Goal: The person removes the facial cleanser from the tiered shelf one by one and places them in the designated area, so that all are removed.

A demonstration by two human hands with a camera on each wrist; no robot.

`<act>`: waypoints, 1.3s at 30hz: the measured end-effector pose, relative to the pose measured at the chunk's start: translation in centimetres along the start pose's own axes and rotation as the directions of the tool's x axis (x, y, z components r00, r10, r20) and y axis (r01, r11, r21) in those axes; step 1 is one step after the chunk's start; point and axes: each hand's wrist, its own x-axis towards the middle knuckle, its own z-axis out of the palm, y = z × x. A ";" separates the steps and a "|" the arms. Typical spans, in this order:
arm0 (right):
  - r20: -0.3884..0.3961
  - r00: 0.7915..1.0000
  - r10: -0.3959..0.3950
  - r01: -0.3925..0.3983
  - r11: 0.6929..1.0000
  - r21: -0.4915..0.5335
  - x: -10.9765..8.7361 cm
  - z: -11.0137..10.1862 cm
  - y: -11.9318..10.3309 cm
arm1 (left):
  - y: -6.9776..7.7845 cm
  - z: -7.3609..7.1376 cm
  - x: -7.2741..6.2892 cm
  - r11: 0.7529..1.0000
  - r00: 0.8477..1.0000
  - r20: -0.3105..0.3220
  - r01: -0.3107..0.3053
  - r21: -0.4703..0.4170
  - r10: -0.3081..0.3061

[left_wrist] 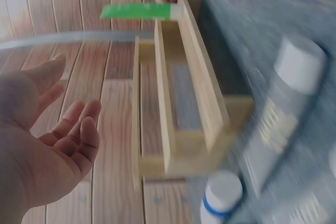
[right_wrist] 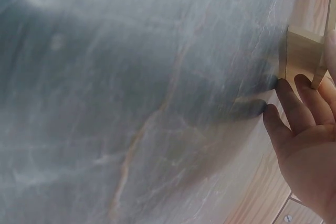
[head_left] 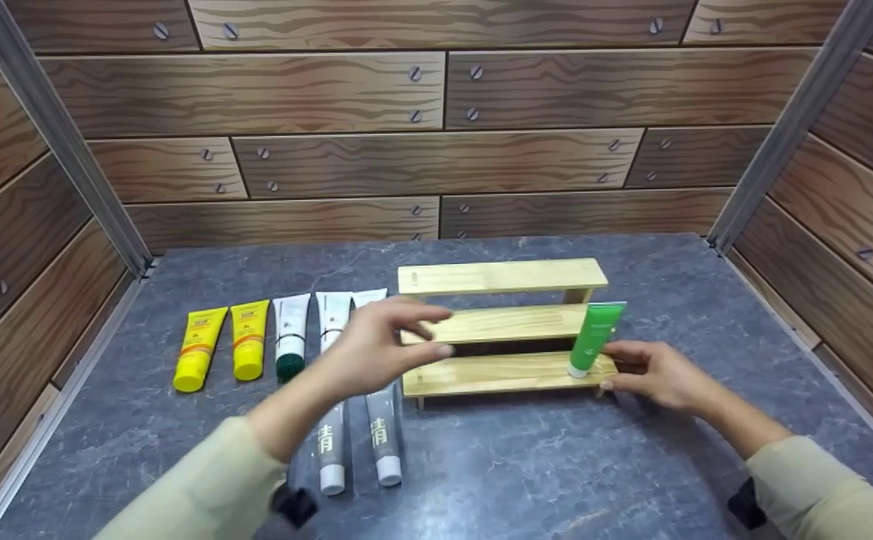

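A three-tier pale wooden rack stands on the table. On the right end of its lowest tier a green tube stands on its white cap, tilted slightly right. My right hand grips that end of the rack with thumb and fingers; its fingertips touch the end piece in the right wrist view. Held in the air at the rack's left end is my left hand, fingers loosely bent and thumb apart, nothing between them. It partly hides the white tubes and grey tubes behind and below it.
Left of the rack lie two yellow tubes, a white tube with a dark green cap, and other white tubes. Two grey tubes with white caps lie nearer the front. Wood-patterned walls enclose the table.
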 end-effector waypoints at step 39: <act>0.039 0.997 -0.069 0.066 0.995 0.076 0.1 0.0 0.3 | 1.4 15.8 10.4 0.995 0.999 0.038 -0.031 -0.098 0.035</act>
